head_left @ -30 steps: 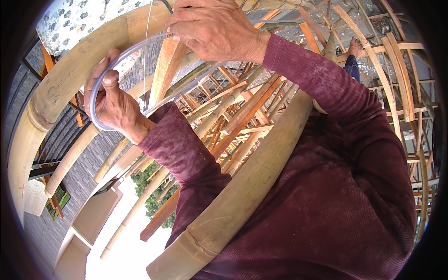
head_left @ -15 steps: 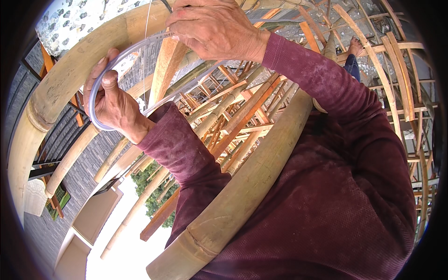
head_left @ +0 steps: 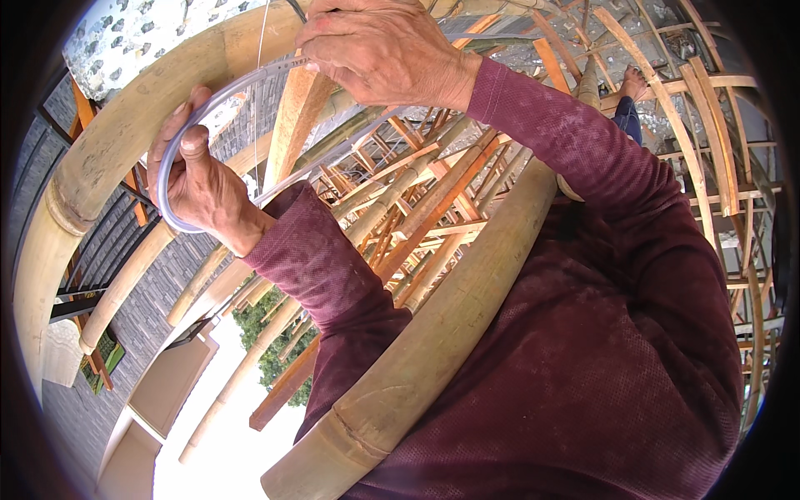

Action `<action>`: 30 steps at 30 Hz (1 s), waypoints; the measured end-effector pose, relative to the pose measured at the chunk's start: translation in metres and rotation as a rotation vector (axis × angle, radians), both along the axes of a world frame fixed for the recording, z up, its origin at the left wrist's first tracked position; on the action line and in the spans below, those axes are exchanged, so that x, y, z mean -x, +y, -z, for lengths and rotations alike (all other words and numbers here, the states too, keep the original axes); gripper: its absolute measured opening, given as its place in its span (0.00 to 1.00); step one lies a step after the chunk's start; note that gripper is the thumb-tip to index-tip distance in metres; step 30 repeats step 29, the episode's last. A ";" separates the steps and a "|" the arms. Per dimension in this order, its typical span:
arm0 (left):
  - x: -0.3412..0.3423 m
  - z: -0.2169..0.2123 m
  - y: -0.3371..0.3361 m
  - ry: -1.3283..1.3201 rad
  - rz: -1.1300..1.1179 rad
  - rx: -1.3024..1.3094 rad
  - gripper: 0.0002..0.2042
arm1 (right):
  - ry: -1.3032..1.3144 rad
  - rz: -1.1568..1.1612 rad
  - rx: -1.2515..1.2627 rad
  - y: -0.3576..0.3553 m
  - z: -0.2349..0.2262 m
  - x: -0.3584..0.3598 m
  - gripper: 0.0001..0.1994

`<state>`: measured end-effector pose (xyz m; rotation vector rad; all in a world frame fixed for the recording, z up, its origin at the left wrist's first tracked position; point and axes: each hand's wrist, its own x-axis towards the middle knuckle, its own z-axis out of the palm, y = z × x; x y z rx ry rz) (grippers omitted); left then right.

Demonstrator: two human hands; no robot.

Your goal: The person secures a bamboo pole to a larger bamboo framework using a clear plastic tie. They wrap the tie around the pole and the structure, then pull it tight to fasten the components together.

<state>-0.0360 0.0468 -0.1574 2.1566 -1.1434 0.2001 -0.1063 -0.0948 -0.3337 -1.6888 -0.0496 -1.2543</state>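
Note:
A clear plastic hose (head_left: 218, 102) bends in a loop between my two hands at the upper left. My left hand (head_left: 208, 187) is closed on the bend, its thumb raised beside the tube. Higher up, my right hand (head_left: 387, 54) pinches the hose with curled fingers; part of the grip is hidden behind the knuckles. From the loop, the hose also runs back behind my left wrist toward the upper right. A thin white string (head_left: 262, 37) hangs just behind the hose, near a squared wooden post (head_left: 298, 117).
One thick bamboo pole (head_left: 450, 325) crosses close in front of my chest. Another bamboo pole (head_left: 108, 158) curves past my left hand. Below is a dense timber and bamboo framework (head_left: 433, 208). A speckled white slab (head_left: 125, 42) and grey brick wall (head_left: 150, 308) are at left. A bare foot (head_left: 633, 83) shows upper right.
The printed marks on the hose have shifted slightly toward my right hand. Both hands keep nearly the same places and grips.

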 end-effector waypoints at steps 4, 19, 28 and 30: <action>-0.001 0.001 0.002 0.016 0.016 0.014 0.16 | -0.006 -0.001 -0.010 0.001 0.001 0.000 0.04; 0.005 0.017 -0.014 0.279 -0.116 0.179 0.17 | 0.153 0.007 0.119 -0.006 0.013 0.001 0.06; 0.003 0.021 -0.011 0.253 -0.022 0.130 0.08 | 0.251 0.082 0.356 -0.012 0.021 -0.008 0.09; 0.014 0.014 -0.005 0.206 -0.048 0.132 0.09 | 0.245 0.059 0.376 -0.006 0.022 -0.007 0.10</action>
